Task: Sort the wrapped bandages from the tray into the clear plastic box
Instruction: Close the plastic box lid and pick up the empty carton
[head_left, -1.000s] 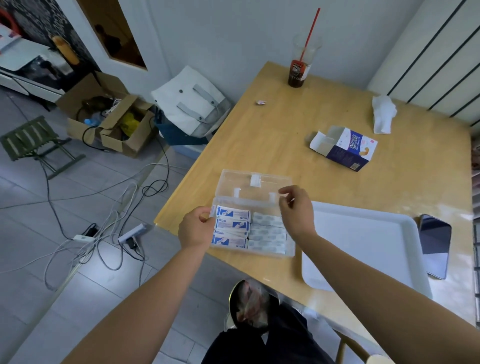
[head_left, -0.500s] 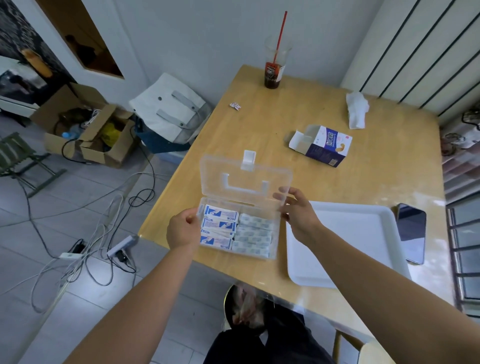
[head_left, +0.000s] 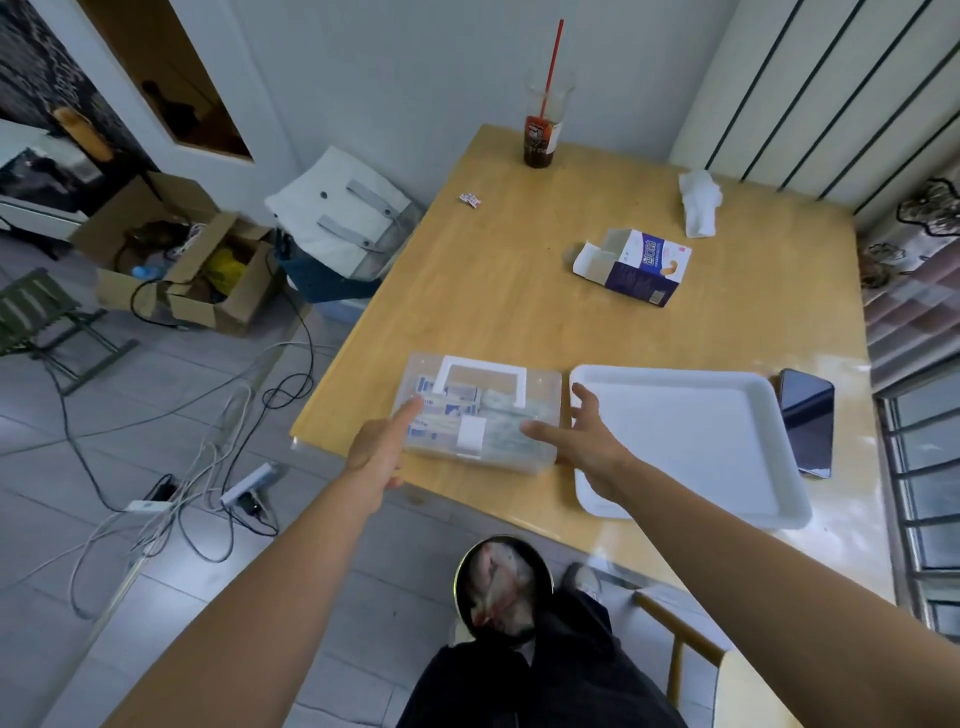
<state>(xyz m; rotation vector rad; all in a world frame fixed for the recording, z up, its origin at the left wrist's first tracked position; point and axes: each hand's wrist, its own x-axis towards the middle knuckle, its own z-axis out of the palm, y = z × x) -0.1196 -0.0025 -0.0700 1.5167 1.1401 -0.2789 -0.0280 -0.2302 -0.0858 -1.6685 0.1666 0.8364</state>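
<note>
**Both hands on the closed bandage box**

My left hand lies with its fingers straight on the left part of the lid of the clear plastic box and grasps nothing. My right hand, fingers spread and relaxed, touches the lid's right end, likewise holding nothing. The box sits lid-down at the near left edge of the wooden table, with the wrapped bandages visible through it. The white tray stands just beside it on the right.
</note>
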